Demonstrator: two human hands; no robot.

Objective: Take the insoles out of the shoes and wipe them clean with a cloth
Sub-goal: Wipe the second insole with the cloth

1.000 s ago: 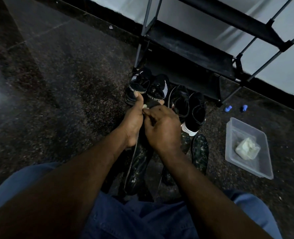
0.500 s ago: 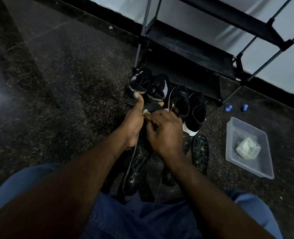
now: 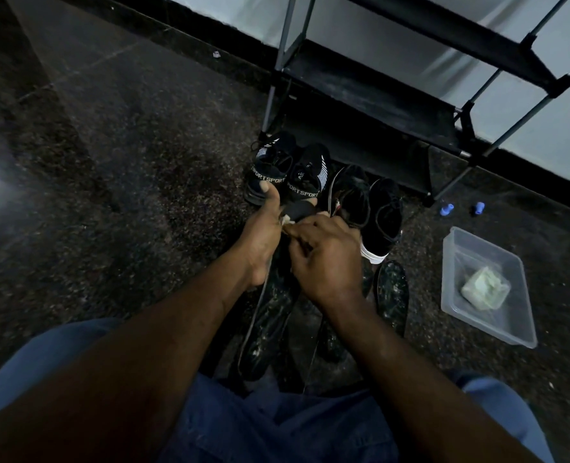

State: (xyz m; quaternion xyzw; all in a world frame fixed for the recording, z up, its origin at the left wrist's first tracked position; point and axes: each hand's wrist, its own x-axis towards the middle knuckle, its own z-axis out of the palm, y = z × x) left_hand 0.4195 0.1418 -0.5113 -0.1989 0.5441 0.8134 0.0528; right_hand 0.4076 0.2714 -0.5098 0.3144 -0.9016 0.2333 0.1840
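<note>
Left hand [image 3: 260,238] grips long dark insole [image 3: 302,210] | right hand [image 3: 327,262] pinches crumpled pale cloth [image 3: 287,222]

Rack [image 3: 377,95] at back. Two shoe pairs side by side on floor [image 3: 126,195] before it: left pair [image 3: 287,168], right pair [image 3: 377,208]. Hands just before shoes: left hand [image 3: 260,242] holds insole [image 3: 270,322], right hand [image 3: 327,259] pinches cloth [image 3: 288,222] on it. Loose insole [image 3: 392,292] on floor to right. Tub [image 3: 477,252] far right, wad [image 3: 485,289] inside.

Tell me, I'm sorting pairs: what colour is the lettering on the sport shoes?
White lettering on the black sport shoes; head view shows it best.
</note>
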